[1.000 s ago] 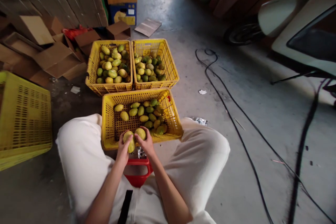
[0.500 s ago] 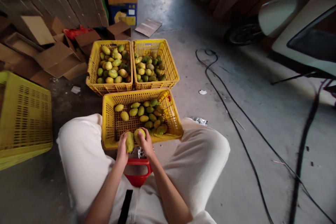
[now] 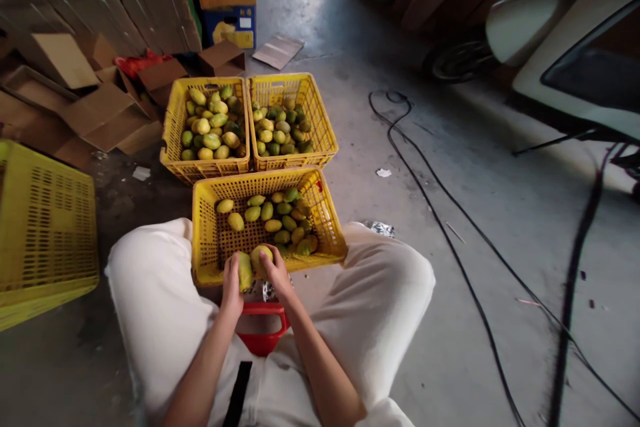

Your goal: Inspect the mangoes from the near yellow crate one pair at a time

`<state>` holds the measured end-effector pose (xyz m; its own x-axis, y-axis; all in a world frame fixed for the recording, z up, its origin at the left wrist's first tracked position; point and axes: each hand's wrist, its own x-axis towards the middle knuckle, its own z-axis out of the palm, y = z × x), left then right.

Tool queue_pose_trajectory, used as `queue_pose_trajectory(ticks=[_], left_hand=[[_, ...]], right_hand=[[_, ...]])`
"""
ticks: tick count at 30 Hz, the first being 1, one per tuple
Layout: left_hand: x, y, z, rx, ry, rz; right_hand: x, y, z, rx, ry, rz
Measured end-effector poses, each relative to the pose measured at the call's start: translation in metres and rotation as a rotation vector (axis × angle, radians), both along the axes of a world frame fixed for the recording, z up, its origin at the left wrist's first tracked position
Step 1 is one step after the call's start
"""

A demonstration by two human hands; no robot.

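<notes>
Above the near rim of the closest yellow crate, my left hand is closed around an oval yellow-green fruit. My right hand grips a rounder, yellower fruit just beside it. The two fruits are side by side, close together or touching; I cannot tell which. Inside that crate, several green and yellow fruits lie mostly toward the right, with a yellow fruit apart on the left. Their exact kind is not clear.
Two more yellow crates, a left one and a right one, hold similar fruit behind the near crate. Another yellow crate stands at far left. Cardboard boxes pile up behind it. Black cables and a scooter are at right.
The whole view has shifted slightly. The fruit in my right hand has turned a little and sits slightly further left; both hands keep their hold.
</notes>
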<state>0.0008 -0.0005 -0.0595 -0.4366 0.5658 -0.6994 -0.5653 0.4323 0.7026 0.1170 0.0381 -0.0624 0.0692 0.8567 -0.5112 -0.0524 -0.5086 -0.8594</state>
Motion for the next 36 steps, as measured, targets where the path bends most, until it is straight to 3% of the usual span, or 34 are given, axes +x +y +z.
queue_pose_trajectory(ticks=[3,9,16,22,27,32,36], left_hand=[[0.002,0.001,0.006,-0.059,0.019,0.023],[0.003,0.004,0.012,-0.007,0.038,-0.013],[0.003,0.002,0.0,-0.029,0.049,-0.026],[0.006,0.002,-0.011,-0.182,0.024,0.041],[0.008,0.001,-0.002,-0.06,0.068,-0.019],[0.008,0.0,0.01,-0.025,0.024,0.017],[0.009,0.001,0.008,-0.033,0.044,0.01]], right_hand=[[-0.001,0.0,-0.002,0.026,-0.066,0.05],[-0.003,-0.002,-0.014,0.016,-0.128,-0.06],[-0.005,0.0,-0.018,-0.019,-0.113,-0.126],[-0.001,0.005,-0.018,-0.022,-0.096,-0.126],[-0.001,0.004,-0.017,-0.013,-0.057,-0.109],[-0.004,0.0,-0.015,-0.039,-0.047,-0.119],[-0.004,0.0,-0.014,-0.063,-0.07,-0.136]])
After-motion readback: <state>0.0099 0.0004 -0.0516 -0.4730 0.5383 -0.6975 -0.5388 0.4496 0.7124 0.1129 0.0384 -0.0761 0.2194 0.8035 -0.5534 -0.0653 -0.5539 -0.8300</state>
